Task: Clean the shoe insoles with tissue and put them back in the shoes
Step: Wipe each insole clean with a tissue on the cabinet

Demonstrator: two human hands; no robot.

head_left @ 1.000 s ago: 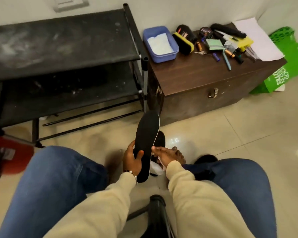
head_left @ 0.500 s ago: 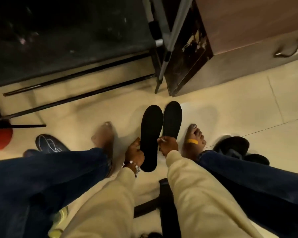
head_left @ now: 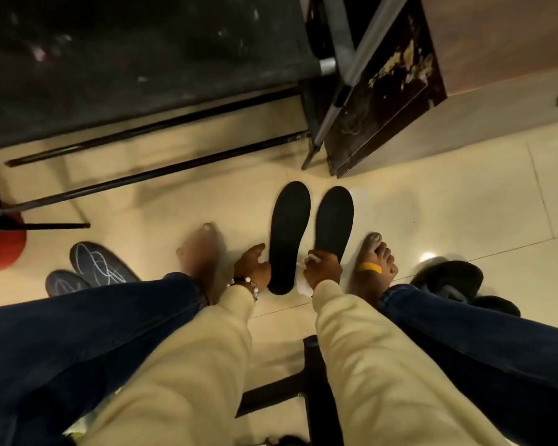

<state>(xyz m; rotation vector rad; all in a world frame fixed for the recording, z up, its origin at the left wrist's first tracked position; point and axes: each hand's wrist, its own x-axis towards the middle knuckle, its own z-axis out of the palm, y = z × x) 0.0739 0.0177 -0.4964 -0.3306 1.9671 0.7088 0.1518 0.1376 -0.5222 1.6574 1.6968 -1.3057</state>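
Pinching white tissue (head_left: 305,286), the right hand (head_left: 323,268) grips one insole's (head_left: 334,220) heel, while the left hand (head_left: 253,268) loosely touches the neighbouring insole (head_left: 289,233).

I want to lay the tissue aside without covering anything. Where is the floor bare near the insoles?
Bare tile lies right of the right insole, between the wooden chest and the right foot. More lies left of the left insole, toward the rack's bars. Crowded: the strip between both feet, holding both hands, and the floor by the shoes.
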